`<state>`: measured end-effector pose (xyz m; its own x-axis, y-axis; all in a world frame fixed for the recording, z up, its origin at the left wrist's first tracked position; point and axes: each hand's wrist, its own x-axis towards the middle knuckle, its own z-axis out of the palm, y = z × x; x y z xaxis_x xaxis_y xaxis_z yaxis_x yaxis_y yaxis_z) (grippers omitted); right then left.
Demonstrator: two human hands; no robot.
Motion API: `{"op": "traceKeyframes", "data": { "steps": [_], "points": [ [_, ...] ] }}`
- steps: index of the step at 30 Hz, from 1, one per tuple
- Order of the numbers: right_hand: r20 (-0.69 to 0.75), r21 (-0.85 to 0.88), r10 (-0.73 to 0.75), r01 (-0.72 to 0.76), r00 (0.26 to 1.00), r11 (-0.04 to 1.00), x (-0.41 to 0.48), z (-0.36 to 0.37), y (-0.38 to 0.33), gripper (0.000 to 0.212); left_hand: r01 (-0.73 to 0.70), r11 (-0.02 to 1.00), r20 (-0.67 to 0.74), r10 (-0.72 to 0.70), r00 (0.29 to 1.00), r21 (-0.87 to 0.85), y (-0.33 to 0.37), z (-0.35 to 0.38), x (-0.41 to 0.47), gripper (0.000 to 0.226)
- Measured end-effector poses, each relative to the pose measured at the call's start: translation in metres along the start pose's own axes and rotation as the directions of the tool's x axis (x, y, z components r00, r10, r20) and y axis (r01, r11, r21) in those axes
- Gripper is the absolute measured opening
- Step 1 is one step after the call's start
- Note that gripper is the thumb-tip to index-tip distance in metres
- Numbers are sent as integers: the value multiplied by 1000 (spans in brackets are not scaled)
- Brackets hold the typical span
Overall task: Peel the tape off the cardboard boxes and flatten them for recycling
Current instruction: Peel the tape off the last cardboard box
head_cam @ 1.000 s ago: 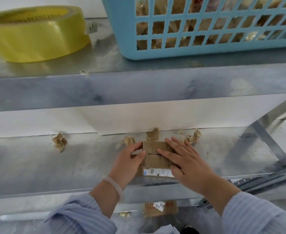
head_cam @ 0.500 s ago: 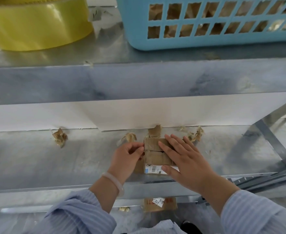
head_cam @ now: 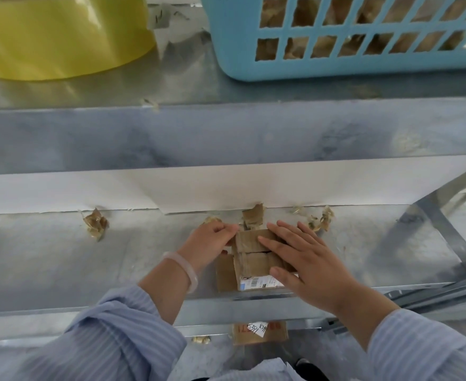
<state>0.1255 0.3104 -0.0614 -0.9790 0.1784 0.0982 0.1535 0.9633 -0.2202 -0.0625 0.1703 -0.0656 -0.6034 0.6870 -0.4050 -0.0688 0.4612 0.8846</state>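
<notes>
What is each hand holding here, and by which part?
The left hand pinches the small cardboard box at its far left corner. The right hand holds nothing; it presses flat on the box's top.

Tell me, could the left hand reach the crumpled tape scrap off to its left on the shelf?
Probably yes: only bare shelf lies between the left hand and the tape scrap, though it is busy pinching the edge of the cardboard box.
</notes>
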Motion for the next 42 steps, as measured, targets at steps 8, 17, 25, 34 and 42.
{"op": "traceKeyframes", "data": {
  "steps": [8, 17, 25, 34, 42],
  "points": [
    [11, 94, -16, 15, 1000, 995, 6, -5, 3, 59, 155, 988, 162, -157, 974, 25, 31, -15, 5, 9],
    [21, 89, -18, 16, 1000, 996, 10, -5, 3, 64, 34, 963, 87, -60, 994, 266, 38, -10, 7, 13],
    [-29, 78, 0, 2, 1000, 997, 10, 3, 3, 62, -335, 841, -216, 454, 865, 425, 3, 0, -30, 18],
    [-35, 77, 10, -8, 999, 997, 10, 3, 1, 62, -163, 982, -229, 138, 964, -95, 4, 4, -35, 12],
    [-29, 57, 13, -12, 999, 998, 9, 4, 2, 61, -14, 985, -248, -30, 968, -172, -8, 9, -37, 13]
  ]
}}
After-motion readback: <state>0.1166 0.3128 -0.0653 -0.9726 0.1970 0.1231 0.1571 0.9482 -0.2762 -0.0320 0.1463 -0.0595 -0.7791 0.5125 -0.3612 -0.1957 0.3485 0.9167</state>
